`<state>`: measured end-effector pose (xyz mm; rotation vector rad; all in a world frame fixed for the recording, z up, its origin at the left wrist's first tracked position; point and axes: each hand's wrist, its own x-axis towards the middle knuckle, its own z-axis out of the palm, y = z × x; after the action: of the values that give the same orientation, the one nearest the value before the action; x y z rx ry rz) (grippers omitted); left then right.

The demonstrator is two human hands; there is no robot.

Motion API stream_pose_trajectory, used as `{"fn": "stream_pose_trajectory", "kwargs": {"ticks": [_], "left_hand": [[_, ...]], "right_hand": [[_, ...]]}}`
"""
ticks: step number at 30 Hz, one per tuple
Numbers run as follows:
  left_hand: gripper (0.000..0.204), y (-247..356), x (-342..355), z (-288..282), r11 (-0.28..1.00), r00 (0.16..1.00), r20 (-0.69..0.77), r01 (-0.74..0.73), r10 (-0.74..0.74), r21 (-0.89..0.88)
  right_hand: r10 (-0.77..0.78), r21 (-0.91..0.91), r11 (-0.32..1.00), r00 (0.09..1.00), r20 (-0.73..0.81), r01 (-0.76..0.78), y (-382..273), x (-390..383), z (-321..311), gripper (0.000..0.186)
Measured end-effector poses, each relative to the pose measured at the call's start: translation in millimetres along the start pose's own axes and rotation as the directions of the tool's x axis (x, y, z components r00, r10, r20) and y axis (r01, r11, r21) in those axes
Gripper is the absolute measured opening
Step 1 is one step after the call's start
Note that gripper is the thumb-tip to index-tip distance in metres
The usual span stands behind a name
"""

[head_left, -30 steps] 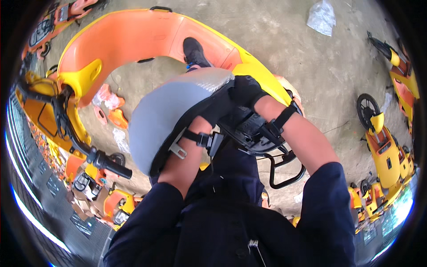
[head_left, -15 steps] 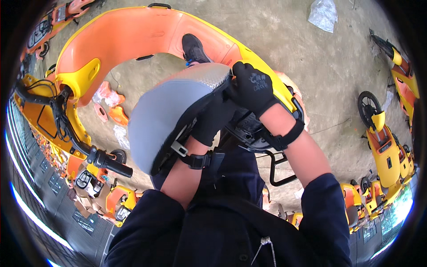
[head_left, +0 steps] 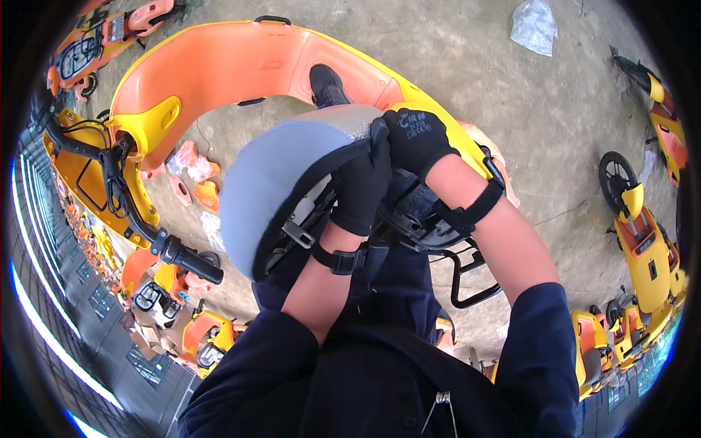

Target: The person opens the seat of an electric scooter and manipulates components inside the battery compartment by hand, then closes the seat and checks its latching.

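A grey scooter seat is tipped up in front of me, its dark underside and metal latch loop facing right. My left hand, in a black glove, is at the underside, with its fingers closed on the seat's rim near the top end. Just right of it, my right hand, also gloved, is closed with curled fingers by the seat's end. What those fingers hold is hidden. Below the hands is a black open compartment in the yellow and orange scooter body.
The handlebar with its black grip reaches in from the left. A black tube rack juts out beside my right forearm. Orange parts and plastic bags lie on the concrete floor. More scooters stand around.
My left hand has drawn back from deeper under the seat and now grips its rim. My right hand has turned slightly at the seat's end. The view has shifted a little.
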<state>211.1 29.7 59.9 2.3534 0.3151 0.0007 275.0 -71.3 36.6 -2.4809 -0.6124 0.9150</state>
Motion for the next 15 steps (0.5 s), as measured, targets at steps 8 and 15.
{"fn": "stream_pose_trajectory", "kwargs": {"ticks": [8, 15], "left_hand": [[0.029, 43, -18, -7, 0.951, 0.961, 0.058, 0.256, -0.269, 0.176], [0.025, 15, -63, -7, 0.978, 0.994, -0.106, -0.042, 0.02, -0.205]], "right_hand": [[-0.146, 0.147, 0.977, 0.987, -0.07, 0.156, 4, -17, 8, 0.03], [-0.006, 0.05, 0.999, 0.996, -0.085, 0.01, 3, 5, 21, 0.019]]}}
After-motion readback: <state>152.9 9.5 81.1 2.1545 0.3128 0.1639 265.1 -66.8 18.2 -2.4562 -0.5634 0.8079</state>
